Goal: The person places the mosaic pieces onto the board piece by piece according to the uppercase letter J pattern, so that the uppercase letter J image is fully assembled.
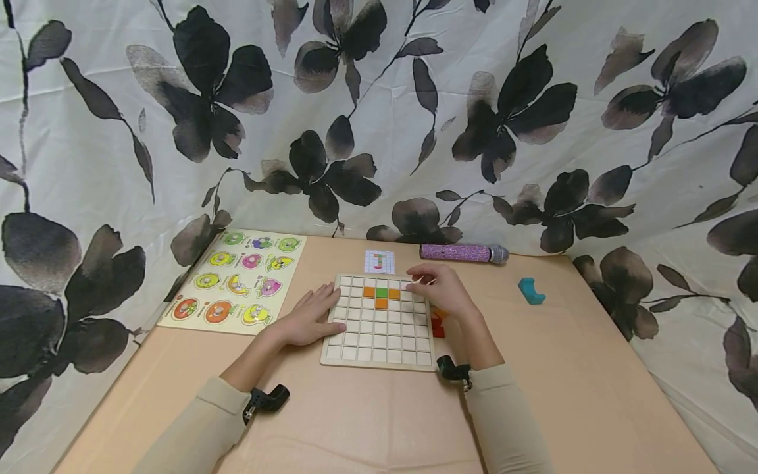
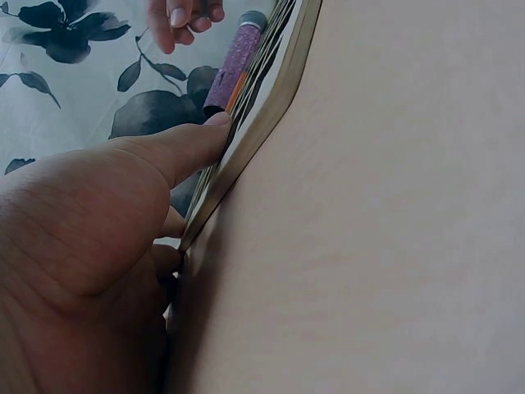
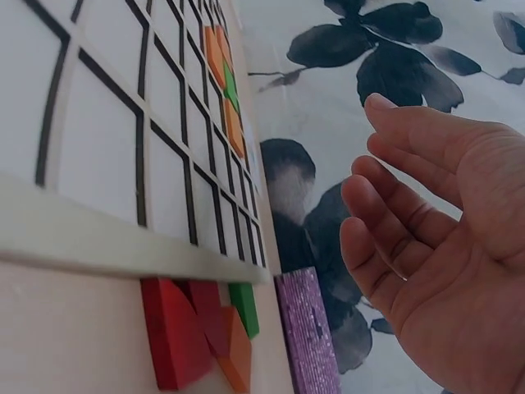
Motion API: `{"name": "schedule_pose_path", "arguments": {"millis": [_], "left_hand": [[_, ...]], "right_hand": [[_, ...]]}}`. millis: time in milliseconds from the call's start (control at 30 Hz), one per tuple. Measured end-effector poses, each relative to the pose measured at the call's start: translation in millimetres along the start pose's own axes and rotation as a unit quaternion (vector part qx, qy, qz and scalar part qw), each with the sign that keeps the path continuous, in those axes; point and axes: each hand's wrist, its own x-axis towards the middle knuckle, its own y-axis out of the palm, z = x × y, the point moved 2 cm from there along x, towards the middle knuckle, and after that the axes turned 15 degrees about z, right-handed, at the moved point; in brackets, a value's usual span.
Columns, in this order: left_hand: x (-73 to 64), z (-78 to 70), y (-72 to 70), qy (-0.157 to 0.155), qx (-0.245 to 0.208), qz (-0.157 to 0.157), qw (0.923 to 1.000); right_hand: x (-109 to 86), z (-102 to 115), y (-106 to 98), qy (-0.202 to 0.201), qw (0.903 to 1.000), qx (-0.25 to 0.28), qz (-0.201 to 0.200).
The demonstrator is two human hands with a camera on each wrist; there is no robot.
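Note:
A square wooden grid board (image 1: 379,341) with white cells lies on the table. Three orange tiles (image 1: 381,304) and one green tile (image 1: 381,293) sit together in its upper cells. My left hand (image 1: 309,318) rests at the board's left edge, its thumb (image 2: 193,152) on the board and its other fingers extended along the side. Over the upper right corner hovers my right hand (image 1: 441,288); the right wrist view shows its fingers (image 3: 394,205) loosely bent with nothing between them. Red pieces (image 3: 172,332), an orange piece (image 3: 238,349) and a green piece (image 3: 244,308) lie beside the board's right edge.
Behind the board lies a small card (image 1: 379,261) with a coloured grid pattern. A glittery purple cylinder (image 1: 454,253) with a grey end is at the back. A fruit picture sheet (image 1: 195,289) lies left, a teal angular piece (image 1: 531,291) right. Floral cloth (image 1: 379,131) hangs behind.

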Motion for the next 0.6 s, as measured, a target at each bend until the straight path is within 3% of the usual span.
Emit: {"name": "schedule_pose_path", "arguments": {"millis": [600], "left_hand": [[-0.8, -0.6, -0.6, 0.000, -0.006, 0.003, 1.0000]], "right_hand": [[-9.7, -23, -21, 0.033, 0.9994, 0.002, -0.012]]}}
